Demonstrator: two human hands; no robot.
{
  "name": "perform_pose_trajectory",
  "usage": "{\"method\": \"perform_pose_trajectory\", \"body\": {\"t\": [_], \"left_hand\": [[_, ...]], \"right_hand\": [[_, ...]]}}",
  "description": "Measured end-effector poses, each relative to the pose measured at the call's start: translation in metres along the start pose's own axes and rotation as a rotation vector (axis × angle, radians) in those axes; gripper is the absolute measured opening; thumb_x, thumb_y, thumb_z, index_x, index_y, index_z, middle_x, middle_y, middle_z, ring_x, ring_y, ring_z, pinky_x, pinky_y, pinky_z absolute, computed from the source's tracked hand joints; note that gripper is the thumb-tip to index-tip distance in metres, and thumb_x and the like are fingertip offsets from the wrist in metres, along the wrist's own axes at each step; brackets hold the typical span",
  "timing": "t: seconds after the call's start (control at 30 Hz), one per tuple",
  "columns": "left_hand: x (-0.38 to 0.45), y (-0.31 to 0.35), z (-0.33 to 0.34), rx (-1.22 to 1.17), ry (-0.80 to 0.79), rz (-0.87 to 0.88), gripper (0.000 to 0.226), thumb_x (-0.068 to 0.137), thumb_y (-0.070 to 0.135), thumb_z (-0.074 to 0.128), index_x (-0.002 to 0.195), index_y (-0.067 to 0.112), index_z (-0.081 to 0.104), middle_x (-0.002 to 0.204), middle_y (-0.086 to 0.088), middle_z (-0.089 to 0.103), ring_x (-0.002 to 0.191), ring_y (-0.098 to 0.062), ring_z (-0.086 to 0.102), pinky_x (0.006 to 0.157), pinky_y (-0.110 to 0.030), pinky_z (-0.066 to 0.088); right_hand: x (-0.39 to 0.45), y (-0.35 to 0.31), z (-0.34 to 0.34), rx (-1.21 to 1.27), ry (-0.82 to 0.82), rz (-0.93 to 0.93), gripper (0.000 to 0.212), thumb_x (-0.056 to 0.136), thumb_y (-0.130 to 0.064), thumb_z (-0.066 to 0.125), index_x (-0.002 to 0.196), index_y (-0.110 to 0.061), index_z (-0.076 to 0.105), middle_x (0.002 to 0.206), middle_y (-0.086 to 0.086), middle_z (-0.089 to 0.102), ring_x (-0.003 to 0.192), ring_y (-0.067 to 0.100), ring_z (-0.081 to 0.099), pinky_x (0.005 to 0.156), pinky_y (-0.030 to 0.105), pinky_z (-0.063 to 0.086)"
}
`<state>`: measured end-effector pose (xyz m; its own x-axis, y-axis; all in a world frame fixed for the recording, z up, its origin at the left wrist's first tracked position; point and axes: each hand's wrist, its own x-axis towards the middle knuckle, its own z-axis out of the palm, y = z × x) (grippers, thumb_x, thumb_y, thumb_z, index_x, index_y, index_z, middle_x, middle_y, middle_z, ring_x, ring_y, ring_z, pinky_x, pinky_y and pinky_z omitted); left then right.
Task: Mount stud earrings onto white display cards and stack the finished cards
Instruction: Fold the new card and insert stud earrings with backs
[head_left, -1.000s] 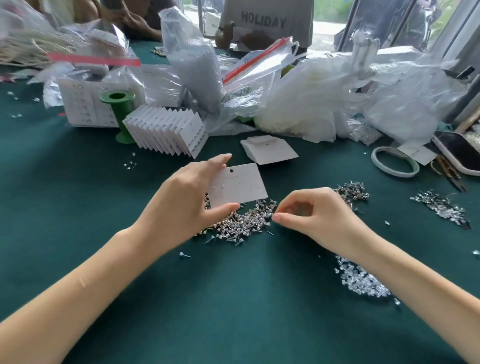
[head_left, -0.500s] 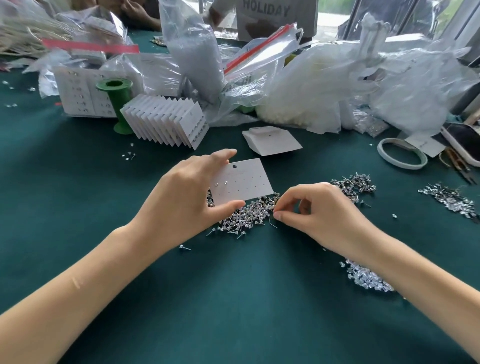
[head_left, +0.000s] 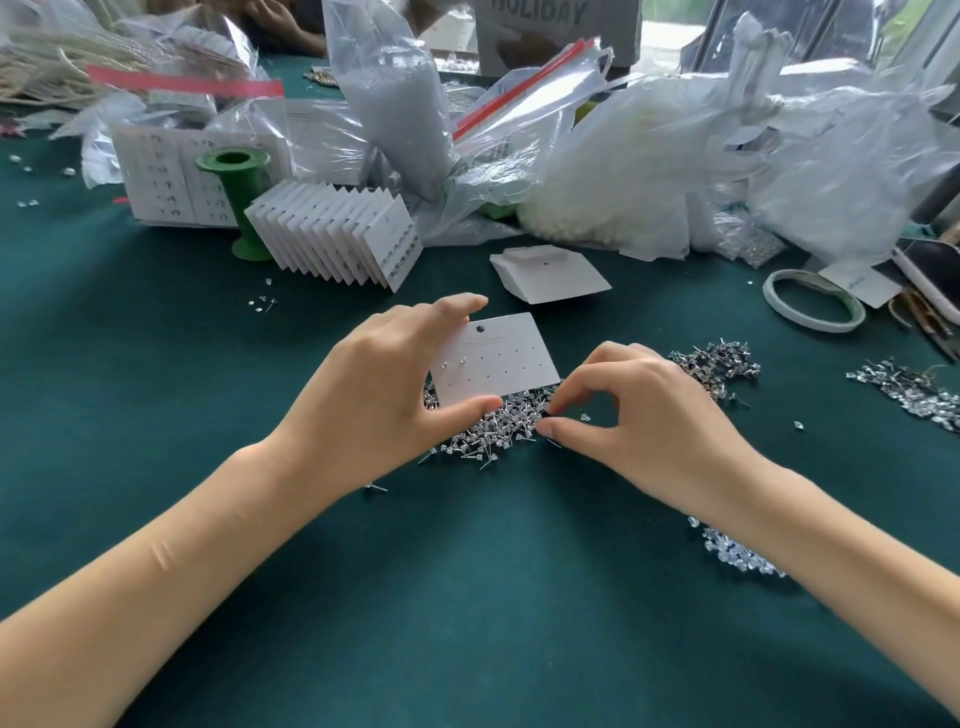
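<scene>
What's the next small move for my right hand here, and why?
Probably lift one stud from the stud pile to the card: the right hand pinches at the pile, and the left hand holds a card with most holes empty.

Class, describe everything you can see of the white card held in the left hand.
The card is a thin white rectangle, seemingly stiff paper, with a round hang hole near its top edge and rows of small punched holes. Two studs look mounted at its left; the other holes are empty. It is tilted above the stud pile, face toward the camera. The left hand pinches its left side, thumb at the bottom edge, fingers at the top.
</scene>
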<state>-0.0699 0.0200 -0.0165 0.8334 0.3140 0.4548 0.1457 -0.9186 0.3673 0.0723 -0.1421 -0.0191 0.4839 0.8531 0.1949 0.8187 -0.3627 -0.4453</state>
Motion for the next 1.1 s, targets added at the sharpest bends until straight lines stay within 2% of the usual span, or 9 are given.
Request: {"method": "perform_pose_trajectory", "body": {"t": [0.07,0.2,0.3,0.43,0.57,0.63,0.83,0.93,1.1], "left_hand": [[0.000,0.000,0.000,0.003,0.001,0.002,0.072,0.070,0.040,0.077,0.132,0.015,0.050,0.110,-0.002,0.066,0.100,-0.022,0.060,0.092,-0.021,0.035],[0.000,0.000,0.001,0.010,0.002,0.008,0.072,0.070,0.039,0.078,0.131,0.013,0.050,0.109,-0.003,0.066,0.099,-0.022,0.060,0.091,-0.020,0.034],[-0.001,0.000,0.001,0.003,0.002,0.009,0.072,0.070,0.038,0.079,0.131,0.013,0.050,0.109,-0.003,0.067,0.099,-0.023,0.061,0.091,-0.020,0.034],[-0.001,0.001,0.001,-0.001,-0.002,0.009,0.072,0.071,0.038,0.079,0.132,0.013,0.050,0.109,-0.004,0.067,0.100,-0.023,0.061,0.091,-0.021,0.035],[-0.001,0.001,0.000,-0.011,-0.007,0.009,0.072,0.071,0.039,0.078,0.132,0.014,0.049,0.110,-0.003,0.066,0.100,-0.022,0.060,0.092,-0.022,0.035],[-0.001,0.001,0.001,-0.013,-0.008,0.011,0.072,0.071,0.040,0.078,0.132,0.014,0.049,0.110,-0.002,0.066,0.101,-0.022,0.060,0.092,-0.022,0.035],[-0.001,-0.001,0.001,-0.012,-0.022,0.024,0.072,0.072,0.041,0.077,0.132,0.014,0.050,0.111,-0.002,0.066,0.102,-0.021,0.060,0.093,-0.023,0.037],[-0.001,0.000,0.001,-0.015,-0.030,0.027,0.071,0.072,0.041,0.077,0.132,0.013,0.050,0.110,-0.003,0.066,0.102,-0.022,0.060,0.093,-0.026,0.038],[-0.001,0.001,0.002,-0.012,-0.045,0.034,0.070,0.074,0.042,0.076,0.132,0.013,0.049,0.110,-0.004,0.066,0.102,-0.022,0.060,0.093,-0.029,0.039]], "right_hand": [[0.001,-0.003,0.002,-0.025,0.007,-0.023,0.010,0.081,-0.039,0.073,0.083,-0.029,0.073,0.083,-0.013,0.059,0.086,0.010,0.050,0.073,0.027,0.039],[-0.001,-0.001,0.003,-0.025,0.009,-0.066,0.004,0.082,-0.030,0.074,0.079,-0.031,0.072,0.074,-0.018,0.059,0.077,0.004,0.046,0.068,0.021,0.030],[-0.001,0.005,0.002,0.055,0.003,-0.035,0.008,0.081,-0.028,0.073,0.075,-0.032,0.069,0.064,-0.025,0.058,0.068,0.000,0.045,0.064,0.021,0.031],[0.001,0.013,-0.004,0.141,0.005,-0.037,0.014,0.081,-0.021,0.075,0.073,-0.031,0.070,0.060,-0.037,0.054,0.054,0.007,0.043,0.053,0.016,0.035],[0.002,0.013,-0.011,0.113,-0.091,-0.077,0.019,0.080,-0.019,0.076,0.075,-0.036,0.070,0.069,-0.023,0.061,0.068,-0.006,0.048,0.064,0.009,0.033],[0.002,0.013,-0.011,0.086,-0.120,-0.095,0.016,0.080,-0.020,0.076,0.081,-0.035,0.072,0.080,-0.017,0.061,0.077,-0.010,0.045,0.072,0.014,0.029],[0.003,0.013,-0.018,-0.026,-0.087,-0.119,0.012,0.077,-0.030,0.076,0.085,-0.037,0.072,0.089,-0.021,0.055,0.088,0.006,0.047,0.087,0.032,0.033],[0.002,0.013,-0.020,-0.118,-0.117,-0.143,0.009,0.076,-0.039,0.076,0.084,-0.037,0.072,0.087,-0.023,0.050,0.089,0.011,0.046,0.086,0.030,0.029],[0.000,0.011,-0.018,-0.149,-0.115,-0.178,0.006,0.079,-0.034,0.076,0.081,-0.033,0.070,0.087,-0.021,0.055,0.086,0.010,0.046,0.083,0.029,0.028]]}}
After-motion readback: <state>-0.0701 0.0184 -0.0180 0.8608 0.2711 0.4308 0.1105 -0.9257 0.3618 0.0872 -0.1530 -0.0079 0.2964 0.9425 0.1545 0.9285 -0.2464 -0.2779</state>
